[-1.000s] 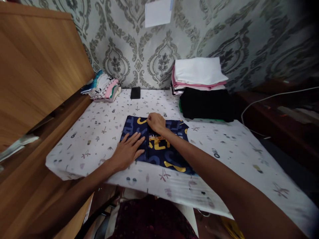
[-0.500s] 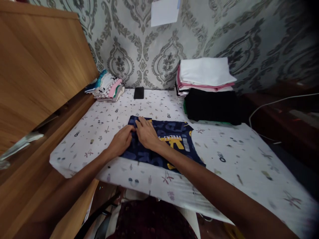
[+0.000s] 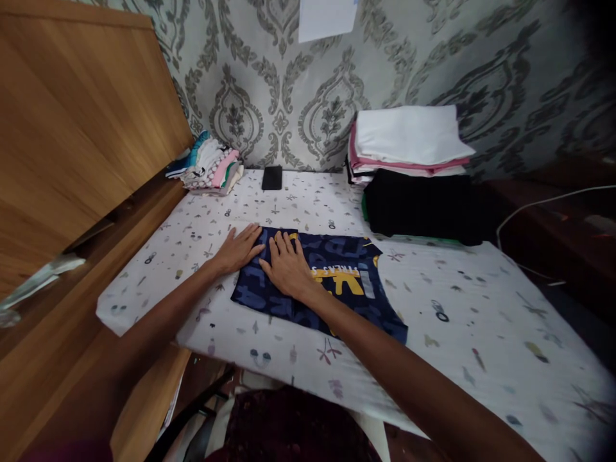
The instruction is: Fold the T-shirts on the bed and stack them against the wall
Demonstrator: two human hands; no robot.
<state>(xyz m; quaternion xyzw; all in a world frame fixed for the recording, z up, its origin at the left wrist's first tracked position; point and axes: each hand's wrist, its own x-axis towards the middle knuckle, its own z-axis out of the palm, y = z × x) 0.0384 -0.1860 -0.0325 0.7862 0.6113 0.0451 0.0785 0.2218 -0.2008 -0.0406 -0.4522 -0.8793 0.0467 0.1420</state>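
Observation:
A navy tank top (image 3: 332, 308) with yellow and white lettering lies flat on the table, its left part folded over. My left hand (image 3: 239, 250) rests at the shirt's far-left edge with fingers stretched out, touching the cloth. Flat on the folded part lies my right hand (image 3: 289, 266), fingers spread and pointing away from me. Neither hand grips anything. The right forearm crosses over the near middle of the shirt and hides some of it.
White patterned cloth (image 3: 462, 385) covers the table. Stacked clothes (image 3: 212, 163) stand at the back left, near a small black flat object (image 3: 272, 178). At the back right are a white folded cloth (image 3: 409, 135) and black clothing (image 3: 423, 205). A wooden cabinet (image 3: 81, 109) borders the left.
My left hand has opened from a closed grip and now lies flat at the shirt's left edge. The right hand has spread its fingers and shifted slightly right and nearer. The camera view has shifted slightly.

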